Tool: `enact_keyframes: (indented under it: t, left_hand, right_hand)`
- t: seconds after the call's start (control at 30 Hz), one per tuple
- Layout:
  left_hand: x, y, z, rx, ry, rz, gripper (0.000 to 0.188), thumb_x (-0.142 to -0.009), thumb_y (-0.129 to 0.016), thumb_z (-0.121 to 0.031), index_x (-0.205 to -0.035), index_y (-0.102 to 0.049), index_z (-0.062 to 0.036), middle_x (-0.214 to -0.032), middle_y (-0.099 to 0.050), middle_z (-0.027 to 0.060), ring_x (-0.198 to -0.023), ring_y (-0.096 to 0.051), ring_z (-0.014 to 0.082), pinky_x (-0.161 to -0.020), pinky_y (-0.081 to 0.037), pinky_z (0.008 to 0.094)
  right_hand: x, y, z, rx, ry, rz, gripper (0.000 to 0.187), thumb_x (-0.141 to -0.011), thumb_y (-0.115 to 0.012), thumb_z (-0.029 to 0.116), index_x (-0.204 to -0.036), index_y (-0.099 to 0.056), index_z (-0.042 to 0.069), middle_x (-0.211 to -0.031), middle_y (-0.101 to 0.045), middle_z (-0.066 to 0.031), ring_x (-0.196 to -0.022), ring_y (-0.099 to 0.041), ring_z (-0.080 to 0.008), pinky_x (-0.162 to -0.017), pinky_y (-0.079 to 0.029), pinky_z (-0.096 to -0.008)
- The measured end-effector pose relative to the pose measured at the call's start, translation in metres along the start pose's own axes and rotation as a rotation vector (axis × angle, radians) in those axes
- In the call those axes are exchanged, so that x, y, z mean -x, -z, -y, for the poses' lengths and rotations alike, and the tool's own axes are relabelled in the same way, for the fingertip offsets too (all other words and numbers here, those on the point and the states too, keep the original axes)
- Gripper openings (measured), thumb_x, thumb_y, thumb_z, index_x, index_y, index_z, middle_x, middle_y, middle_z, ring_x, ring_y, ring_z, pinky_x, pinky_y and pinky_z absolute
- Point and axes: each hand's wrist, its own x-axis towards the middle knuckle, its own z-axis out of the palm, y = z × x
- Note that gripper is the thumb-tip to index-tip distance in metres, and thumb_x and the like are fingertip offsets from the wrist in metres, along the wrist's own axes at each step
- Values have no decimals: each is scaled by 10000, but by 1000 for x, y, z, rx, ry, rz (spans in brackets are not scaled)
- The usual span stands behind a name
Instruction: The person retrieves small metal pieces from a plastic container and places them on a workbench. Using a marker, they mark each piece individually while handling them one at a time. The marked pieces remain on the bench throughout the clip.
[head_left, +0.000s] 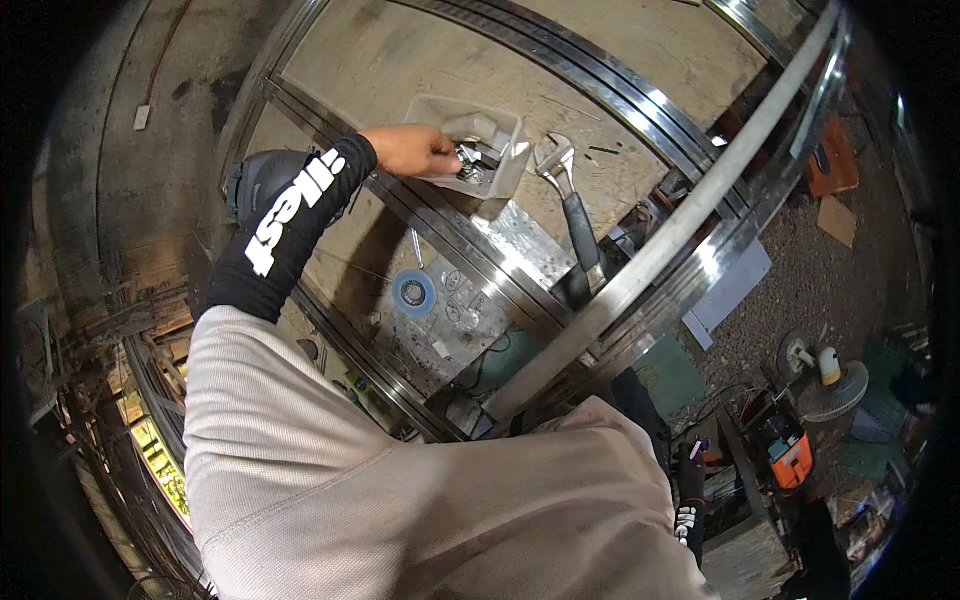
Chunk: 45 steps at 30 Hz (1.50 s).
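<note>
My left hand [410, 151], below a black arm sleeve, reaches over the near left rim of a translucent plastic bin [510, 160]. Its fingers are bent and drawn together at the small shiny metal parts [480, 160] inside. Whatever lies between the fingertips is too small to make out. Just right of the bin lies an adjustable wrench [571, 200] with a dark handle. My right arm, in a black sleeve [690, 510], hangs low at the right; no right hand can be made out there.
Shiny metal rails [470, 240] form a frame across the worktop, with a grey round pipe [670, 240] along its right side. A blue ring-shaped disc [413, 292] lies between rails. On the floor at right stand a fan [833, 390] and an orange tool or case [792, 460].
</note>
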Motion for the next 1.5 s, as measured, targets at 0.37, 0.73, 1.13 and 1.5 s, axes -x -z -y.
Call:
enact_keyframes:
  t: [0.37, 0.73, 1.13, 1.5]
  left_hand:
    - [23, -15, 8, 207, -502, 155, 603, -1067, -689, -362, -1518, -563, 17, -1500, -637, 188, -1406, -599, 320, -1190, -459, 414]
    - [16, 37, 44, 548, -485, -558, 291, -1116, -627, -249, -1272, -726, -24, -1158, -773, 80, -1094, -740, 183, -964, -597, 342]
    - [18, -7, 34, 385, -212, -566, 273, -1079, -557, -99, -1198, -717, 88, -1040, -785, 194, -950, -776, 256, -874, -620, 362]
    - [-71, -36, -16, -284, 30, -57, 392, -890, -570, -194, -1053, -774, 98, -1157, -741, 329, -1047, -743, 448, -937, -562, 523]
  right_hand:
    - [-4, 3, 88, 102, 122, -24, 438, -1090, -633, 452, -1107, -660, 15, -884, -699, -107, -745, -629, -205, -657, -472, -419]
    - [12, 16, 116, 21, 13, 9, 405, -1108, -617, 410, -1254, -693, 39, -1025, -746, -87, -831, -724, -205, -714, -578, -355]
    - [-41, 37, 238, 313, 620, -650, 518, -1123, -568, 265, -1571, -516, 10, -1376, -651, -201, -1216, -619, -332, -1030, -489, -433]
    - [-104, 18, 501, 102, 913, -747, 494, -1117, -527, 364, -1410, -598, -28, -1207, -658, -221, -1058, -627, -330, -901, -488, -455]
